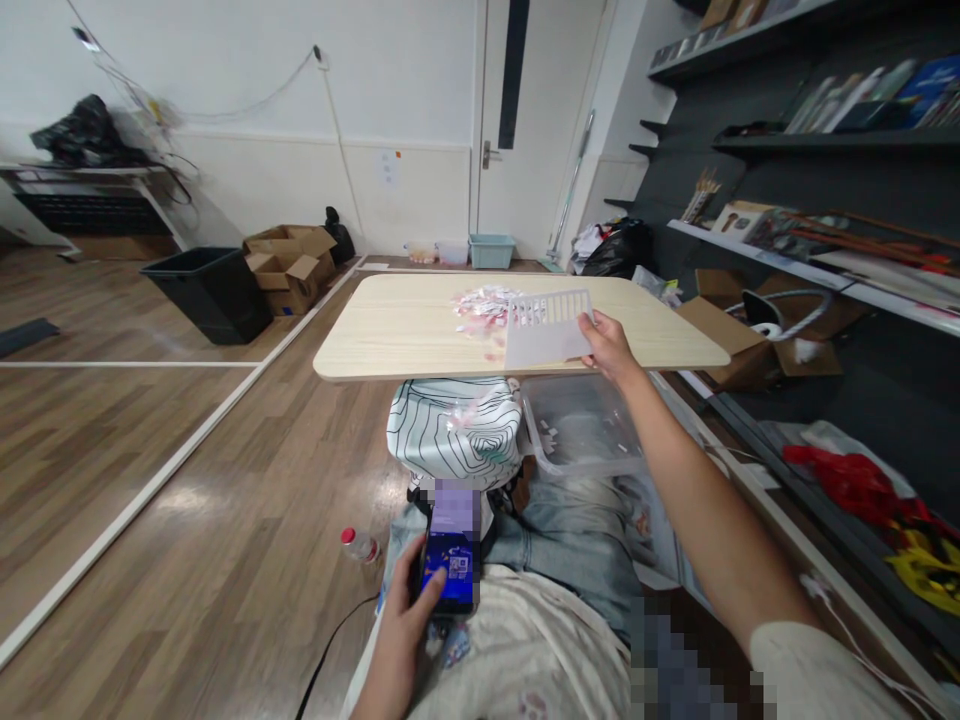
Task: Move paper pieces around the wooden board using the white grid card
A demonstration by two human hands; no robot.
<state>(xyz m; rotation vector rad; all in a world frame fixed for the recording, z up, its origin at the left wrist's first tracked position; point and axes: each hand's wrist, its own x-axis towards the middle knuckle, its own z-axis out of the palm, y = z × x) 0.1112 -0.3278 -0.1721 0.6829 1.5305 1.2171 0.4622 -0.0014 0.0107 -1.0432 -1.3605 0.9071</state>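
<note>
My right hand reaches out over the near right part of a light wooden table and pinches the right edge of a translucent slotted plastic tray, holding it tilted above the tabletop. Just behind the tray lies a heap of small pink and white pieces. My left hand rests in my lap and grips a phone with a lit blue screen, the thumb on its side.
Under the table stand a white bag with black line pattern and a clear plastic bin. A small bottle lies on the floor. Black bin and cardboard boxes stand at left; shelves line the right wall.
</note>
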